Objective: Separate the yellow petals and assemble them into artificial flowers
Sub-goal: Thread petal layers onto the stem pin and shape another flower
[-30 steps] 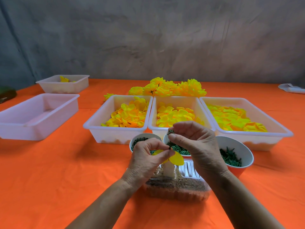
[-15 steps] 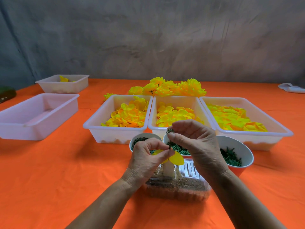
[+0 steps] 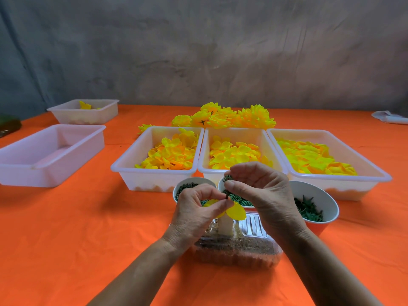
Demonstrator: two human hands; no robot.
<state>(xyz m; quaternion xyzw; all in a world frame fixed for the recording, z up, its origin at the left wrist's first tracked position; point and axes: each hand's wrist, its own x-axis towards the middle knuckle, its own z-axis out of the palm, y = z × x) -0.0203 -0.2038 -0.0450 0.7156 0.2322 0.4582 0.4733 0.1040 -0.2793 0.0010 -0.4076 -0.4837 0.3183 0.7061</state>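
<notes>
Two hands work over a clear container (image 3: 238, 250) on the orange table (image 3: 66, 239): the left hand (image 3: 196, 213) pinches a yellow petal (image 3: 236, 211) on a thin dark stem, the right hand (image 3: 260, 193) pinches a small green ring (image 3: 227, 179) just above it. Three paper cups (image 3: 318, 195) of green parts and three white trays (image 3: 154, 173) of petals lie beyond.

No legible text or labels.

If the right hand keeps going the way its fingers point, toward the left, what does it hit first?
Probably the left hand. The right hand, pinching a small green ring, points left and slightly down at the left hand's fingertips, which pinch a yellow petal on a dark stem. Depth is unclear.
</notes>
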